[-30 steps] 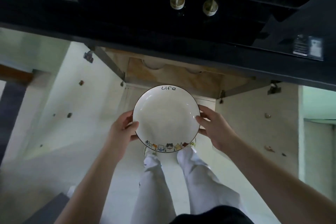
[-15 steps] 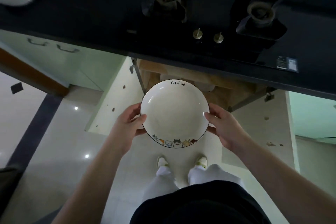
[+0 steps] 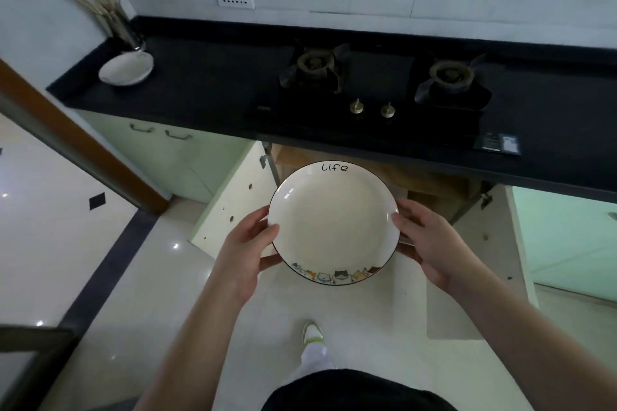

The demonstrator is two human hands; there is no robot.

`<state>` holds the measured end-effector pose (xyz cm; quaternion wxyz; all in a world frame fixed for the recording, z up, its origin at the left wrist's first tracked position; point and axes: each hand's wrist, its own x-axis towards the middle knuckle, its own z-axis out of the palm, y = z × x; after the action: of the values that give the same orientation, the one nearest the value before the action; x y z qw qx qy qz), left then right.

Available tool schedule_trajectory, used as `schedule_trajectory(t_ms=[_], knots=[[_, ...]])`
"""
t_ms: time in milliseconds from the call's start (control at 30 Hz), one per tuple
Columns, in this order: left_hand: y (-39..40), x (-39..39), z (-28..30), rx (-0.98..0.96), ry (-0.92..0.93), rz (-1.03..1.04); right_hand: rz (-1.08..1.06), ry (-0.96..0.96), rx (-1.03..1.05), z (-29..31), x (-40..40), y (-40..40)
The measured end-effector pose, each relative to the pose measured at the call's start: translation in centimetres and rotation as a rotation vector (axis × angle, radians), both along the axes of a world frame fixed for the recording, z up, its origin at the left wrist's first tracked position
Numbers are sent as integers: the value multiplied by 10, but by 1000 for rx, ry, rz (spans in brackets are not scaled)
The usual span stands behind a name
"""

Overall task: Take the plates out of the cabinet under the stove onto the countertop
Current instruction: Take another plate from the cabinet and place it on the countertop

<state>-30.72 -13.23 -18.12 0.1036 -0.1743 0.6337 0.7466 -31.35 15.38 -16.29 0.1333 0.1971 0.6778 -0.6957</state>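
I hold a white plate [image 3: 332, 222] with the word "Life" on its far rim and small cartoon cats on its near rim. My left hand [image 3: 245, 252] grips its left edge and my right hand [image 3: 430, 243] grips its right edge. The plate hangs level in front of the open cabinet [image 3: 394, 177] under the stove, below the edge of the black countertop [image 3: 207, 83]. A second white plate [image 3: 126, 69] lies on the countertop at the far left. The cabinet's inside is mostly hidden behind the plate and the counter edge.
Both cabinet doors stand open, the left door [image 3: 233, 207] and the right door [image 3: 484, 264]. A two-burner stove [image 3: 384, 83] with two brass knobs sits in the counter. A utensil holder [image 3: 123, 27] stands behind the far plate. My foot [image 3: 313, 334] is on the tiled floor.
The view has risen from close under the counter to standing height. The plate came up and away from the cabinet in both hands; the countertop, stove and far plate came into view.
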Motion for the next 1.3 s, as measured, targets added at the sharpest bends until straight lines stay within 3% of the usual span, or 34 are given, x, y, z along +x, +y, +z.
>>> schedule_trajectory(t_ms=[200, 400, 900, 1167, 1300], knots=[[15, 51, 9, 9, -21, 96, 61, 19, -82, 7, 37, 18], [-25, 98, 21, 22, -4, 174, 195, 26, -108, 18, 49, -25], [-244, 177, 45, 9, 33, 471, 477, 63, -157, 36, 42, -282], [-310, 165, 49, 1, 78, 424, 479, 50, -198, 31, 23, -345], [-336, 122, 42, 19, 38, 424, 457, 36, -196, 25, -7, -363]])
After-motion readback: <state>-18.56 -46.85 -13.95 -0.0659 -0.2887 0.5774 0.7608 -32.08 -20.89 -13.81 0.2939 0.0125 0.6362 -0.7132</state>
